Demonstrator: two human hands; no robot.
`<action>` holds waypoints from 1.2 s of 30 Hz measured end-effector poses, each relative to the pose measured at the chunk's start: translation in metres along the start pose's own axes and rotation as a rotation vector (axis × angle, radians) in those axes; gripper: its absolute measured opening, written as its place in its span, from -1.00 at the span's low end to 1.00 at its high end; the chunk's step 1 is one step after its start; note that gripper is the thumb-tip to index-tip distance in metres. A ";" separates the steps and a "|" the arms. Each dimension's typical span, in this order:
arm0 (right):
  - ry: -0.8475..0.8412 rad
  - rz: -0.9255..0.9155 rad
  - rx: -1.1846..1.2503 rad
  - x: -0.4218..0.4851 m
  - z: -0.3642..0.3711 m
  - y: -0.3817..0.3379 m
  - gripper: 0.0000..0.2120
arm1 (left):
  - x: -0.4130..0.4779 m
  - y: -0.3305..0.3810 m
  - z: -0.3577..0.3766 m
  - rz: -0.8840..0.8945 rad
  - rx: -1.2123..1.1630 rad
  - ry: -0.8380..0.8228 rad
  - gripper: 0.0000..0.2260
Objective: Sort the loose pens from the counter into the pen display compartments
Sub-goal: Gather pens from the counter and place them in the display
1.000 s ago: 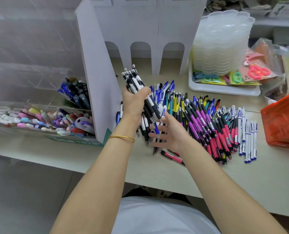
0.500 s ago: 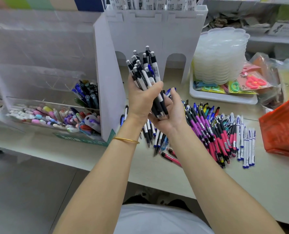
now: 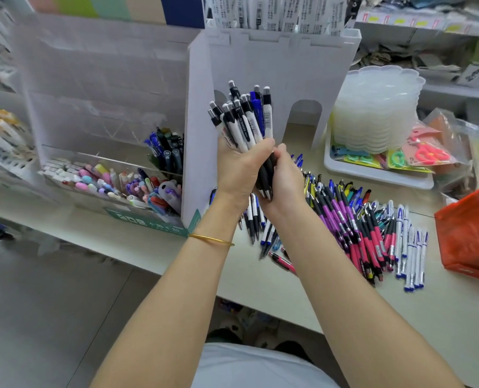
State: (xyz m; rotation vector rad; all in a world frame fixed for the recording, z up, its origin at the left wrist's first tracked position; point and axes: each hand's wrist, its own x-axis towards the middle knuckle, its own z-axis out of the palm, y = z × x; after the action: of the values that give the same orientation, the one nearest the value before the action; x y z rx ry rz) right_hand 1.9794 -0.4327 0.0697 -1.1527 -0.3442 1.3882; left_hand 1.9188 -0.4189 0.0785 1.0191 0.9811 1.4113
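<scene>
Beige table nearest, loose pens spread at 3 o'clock. Left hand wraps pen bundle mid-barrel and right hand cups its tips, above the table. Risk: fat bundle, pens could slip out downward. Long axis near upright, clickers to 12. Display compartments at 9.

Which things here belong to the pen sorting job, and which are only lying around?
Job: bundle of black-and-white pens, gripped by left hand and right hand; loose pens on the counter; clear pen display.
Lying about: stack of clear trays; packaged scissors; orange container.
</scene>
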 end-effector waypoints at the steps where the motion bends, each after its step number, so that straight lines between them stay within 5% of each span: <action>1: -0.027 -0.007 -0.069 -0.002 0.004 -0.001 -0.68 | 0.000 0.007 -0.003 -0.013 -0.038 0.003 -0.74; 5: -0.101 -0.138 -0.233 -0.012 0.025 -0.015 -0.64 | 0.007 0.038 -0.025 -0.136 -0.224 -0.050 -0.95; 14: -0.255 -0.499 -0.676 -0.024 0.124 -0.035 -0.84 | 0.048 0.085 -0.121 -0.300 -0.522 -0.181 -0.88; 21: -0.233 -0.523 -0.665 -0.003 0.225 -0.001 -0.80 | 0.109 0.110 -0.202 -0.275 -0.374 -0.408 -0.88; 27: -0.109 -0.580 -0.634 0.019 0.265 0.024 -0.87 | 0.148 0.108 -0.240 -0.214 -0.230 -0.448 -0.89; 36: -0.171 -0.480 -0.494 0.030 0.276 0.026 -0.86 | 0.168 0.109 -0.254 -0.318 -0.286 -0.425 -0.88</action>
State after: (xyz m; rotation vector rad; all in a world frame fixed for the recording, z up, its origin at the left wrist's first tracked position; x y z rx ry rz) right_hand 1.7565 -0.2938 0.1634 -1.2382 -1.0599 0.9981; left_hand 1.6364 -0.2665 0.1189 0.8565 0.5772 0.9828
